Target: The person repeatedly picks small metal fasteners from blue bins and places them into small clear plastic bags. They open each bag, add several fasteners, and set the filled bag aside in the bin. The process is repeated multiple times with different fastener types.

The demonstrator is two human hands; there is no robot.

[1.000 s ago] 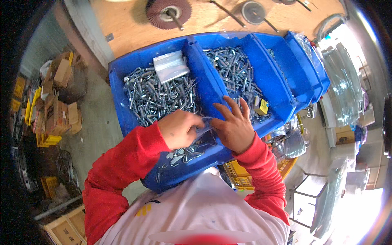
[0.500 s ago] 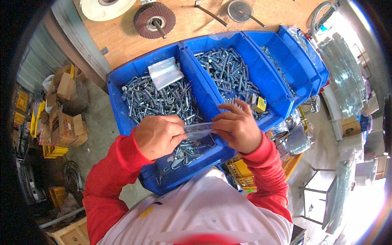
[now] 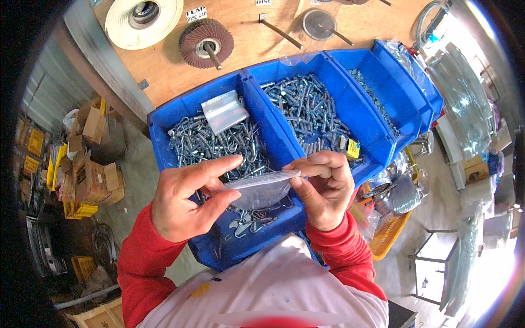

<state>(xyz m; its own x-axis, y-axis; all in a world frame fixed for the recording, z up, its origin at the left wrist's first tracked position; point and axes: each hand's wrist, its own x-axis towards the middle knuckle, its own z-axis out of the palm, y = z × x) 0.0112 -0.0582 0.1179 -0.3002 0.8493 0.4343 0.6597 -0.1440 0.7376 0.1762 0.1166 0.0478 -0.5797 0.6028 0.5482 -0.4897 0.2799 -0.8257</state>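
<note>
A clear plastic zip bag (image 3: 260, 191) hangs above the near part of a blue bin (image 3: 205, 251), its zip edge uppermost. Between thumb and fingertips, my right hand (image 3: 324, 191) pinches the right corner of that edge. My left hand (image 3: 188, 199) is at the bag's other end, thumb and forefinger spread apart; its remaining fingers are partly hidden behind the thumb. Below and beyond the bag lie many metal J-shaped hook bolts (image 3: 213, 143). On top of them rests a stack of flat plastic bags (image 3: 224, 112).
Right of this bin, another blue bin (image 3: 361, 123) holds metal studs (image 3: 309, 106) and a small yellow box (image 3: 353, 148). More blue bins continue rightward. Behind stands a wooden board (image 3: 257, 46) with a flap disc (image 3: 205, 44) on a peg. A yellow crate (image 3: 391, 238) is low at right.
My left hand has let its thumb and forefinger come apart from the bag and turned its palm inward. My right hand still pinches the bag's corner. The view has tilted up slightly.
</note>
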